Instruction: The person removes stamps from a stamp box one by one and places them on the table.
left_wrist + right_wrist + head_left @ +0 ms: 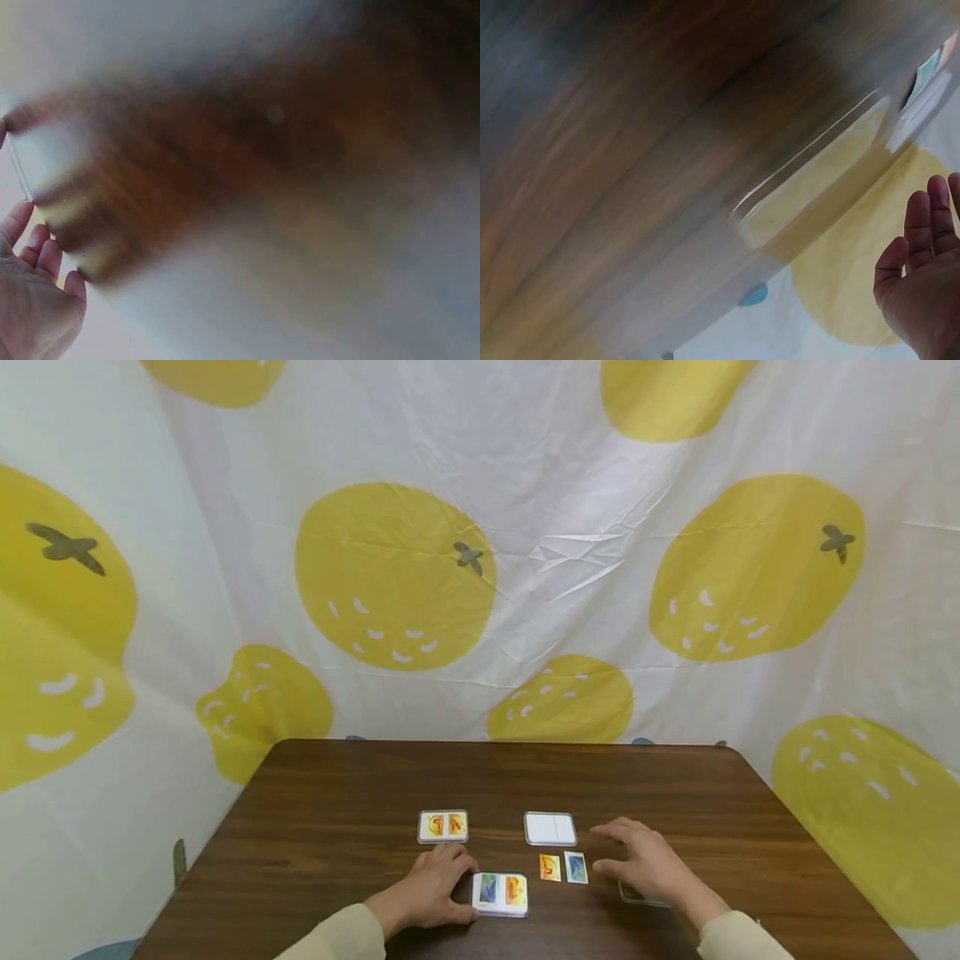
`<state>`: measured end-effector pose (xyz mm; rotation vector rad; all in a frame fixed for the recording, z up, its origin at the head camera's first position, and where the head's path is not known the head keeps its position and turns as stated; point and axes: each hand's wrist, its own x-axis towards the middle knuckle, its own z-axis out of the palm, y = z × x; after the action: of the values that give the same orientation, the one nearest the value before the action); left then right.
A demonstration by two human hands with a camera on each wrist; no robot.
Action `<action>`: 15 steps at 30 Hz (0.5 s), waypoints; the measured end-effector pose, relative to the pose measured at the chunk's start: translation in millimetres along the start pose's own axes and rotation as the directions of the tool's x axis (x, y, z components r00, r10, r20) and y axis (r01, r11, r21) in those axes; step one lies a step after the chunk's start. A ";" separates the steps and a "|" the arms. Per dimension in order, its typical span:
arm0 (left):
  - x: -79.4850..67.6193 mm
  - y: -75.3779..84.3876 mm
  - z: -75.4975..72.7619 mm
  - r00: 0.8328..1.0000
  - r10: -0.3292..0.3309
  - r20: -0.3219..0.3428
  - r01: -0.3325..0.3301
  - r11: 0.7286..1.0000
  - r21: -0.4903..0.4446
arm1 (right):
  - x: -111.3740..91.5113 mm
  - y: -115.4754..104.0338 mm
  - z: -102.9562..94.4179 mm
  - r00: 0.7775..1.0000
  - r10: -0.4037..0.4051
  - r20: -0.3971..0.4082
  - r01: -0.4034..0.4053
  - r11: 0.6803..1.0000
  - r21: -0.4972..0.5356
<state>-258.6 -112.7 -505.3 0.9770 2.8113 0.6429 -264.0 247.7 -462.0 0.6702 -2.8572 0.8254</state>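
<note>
My left hand (pixel 437 885) is at the left side of a clear flat case (pixel 498 911) holding a green-blue picture card (pixel 488 888) and an orange one (pixel 516 891). In the left wrist view, thumb and a fingertip of the left hand (pixel 34 300) meet the two ends of the case's edge (pixel 19 169). Bent slightly, with thumb and fingers apart, my right hand (pixel 651 862) hovers over a transparent case (pixel 633 896), partly hiding it. Just left of those fingers lie a loose blue-green card (pixel 576 867) and a loose orange card (pixel 550 867).
Farther back on the brown wooden table (pixel 360 777) lie a case with two orange pictures (pixel 442 827) and a white case with a dividing line (pixel 551 828). Behind the table hangs a white cloth (pixel 540 527) with large yellow fruit prints.
</note>
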 end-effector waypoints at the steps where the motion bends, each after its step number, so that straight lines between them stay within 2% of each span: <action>1: 0.0 0.1 -0.1 1.000 0.003 -0.002 -0.003 1.000 0.002 | 1.3 -2.5 2.3 1.000 -0.009 -0.010 0.009 1.000 0.005; 7: -0.4 1.3 -1.3 1.000 0.016 -0.013 -0.016 1.000 0.013 | 9.2 -17.4 14.8 0.998 -0.005 -0.063 0.009 0.998 0.060; 15: -0.4 2.6 -1.5 1.000 0.010 -0.019 -0.010 1.000 0.005 | 18.7 -42.8 31.8 0.985 0.130 -0.109 -0.117 0.986 0.117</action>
<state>-257.1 -111.7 -502.9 0.9912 2.8274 0.6504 -261.2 191.3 -464.4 0.4421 -2.7873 1.0113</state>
